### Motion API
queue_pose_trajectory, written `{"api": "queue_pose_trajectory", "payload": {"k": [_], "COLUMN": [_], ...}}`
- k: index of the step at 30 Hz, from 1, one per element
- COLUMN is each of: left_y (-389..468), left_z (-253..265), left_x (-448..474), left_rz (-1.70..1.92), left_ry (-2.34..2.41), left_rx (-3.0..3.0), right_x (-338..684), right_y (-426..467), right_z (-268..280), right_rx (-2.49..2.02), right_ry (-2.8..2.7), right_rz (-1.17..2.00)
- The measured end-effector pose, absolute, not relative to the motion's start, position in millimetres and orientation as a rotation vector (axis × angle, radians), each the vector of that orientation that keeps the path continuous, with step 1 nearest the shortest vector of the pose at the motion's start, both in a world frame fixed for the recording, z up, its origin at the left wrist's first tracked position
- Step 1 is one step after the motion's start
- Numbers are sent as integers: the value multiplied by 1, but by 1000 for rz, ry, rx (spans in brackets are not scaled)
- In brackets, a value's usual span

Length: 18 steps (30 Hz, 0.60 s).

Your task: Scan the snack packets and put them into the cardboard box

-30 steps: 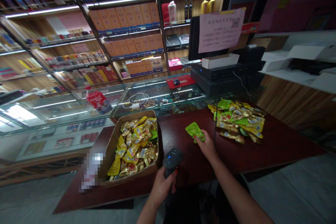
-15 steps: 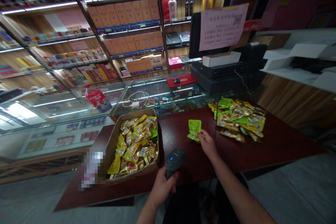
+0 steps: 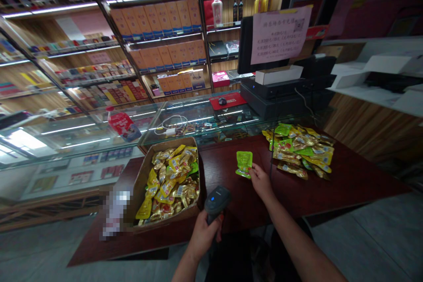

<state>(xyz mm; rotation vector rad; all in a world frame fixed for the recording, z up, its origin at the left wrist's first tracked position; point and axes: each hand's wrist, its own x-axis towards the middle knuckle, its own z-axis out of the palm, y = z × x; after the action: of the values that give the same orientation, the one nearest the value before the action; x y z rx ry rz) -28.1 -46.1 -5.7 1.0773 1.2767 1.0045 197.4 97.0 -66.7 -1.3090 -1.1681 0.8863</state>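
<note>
My left hand [image 3: 204,234] is wrapped round the handle of a dark barcode scanner [image 3: 218,198], whose head has a small blue light and sits just right of the cardboard box. Between the fingertips of my right hand [image 3: 260,180] is the edge of a small green snack packet [image 3: 244,164], held over the dark red table [image 3: 228,154]. Yellow, gold and green packets fill the open cardboard box [image 3: 199,172] on the left. More such packets lie in a loose pile [image 3: 302,150] to the right of my right hand.
Behind the table stands a glass display counter [image 3: 198,108] with a white cable [image 3: 170,131], a mouse on a red mat [image 3: 231,100] and a red package [image 3: 123,124]. A monitor [image 3: 246,46] bearing a paper notice stands above a black cash drawer [image 3: 264,99]. Stocked shelves line the wall.
My left hand and the scanner have shifted slightly left. The green packet in my right hand has moved a touch to the left. The box and the pile look unchanged.
</note>
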Motion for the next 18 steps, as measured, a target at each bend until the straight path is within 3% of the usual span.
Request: {"api": "queue_pose_trajectory", "payload": {"k": [18], "left_y": [-42], "left_z": [-11], "left_x": [-26], "left_rz": [1049], "left_ry": [1311], "left_rx": [1054], "right_x": [199], "right_y": [97], "right_z": [-55], "right_rx": [-1311], "right_ry": [-965], "right_rz": [1002]}}
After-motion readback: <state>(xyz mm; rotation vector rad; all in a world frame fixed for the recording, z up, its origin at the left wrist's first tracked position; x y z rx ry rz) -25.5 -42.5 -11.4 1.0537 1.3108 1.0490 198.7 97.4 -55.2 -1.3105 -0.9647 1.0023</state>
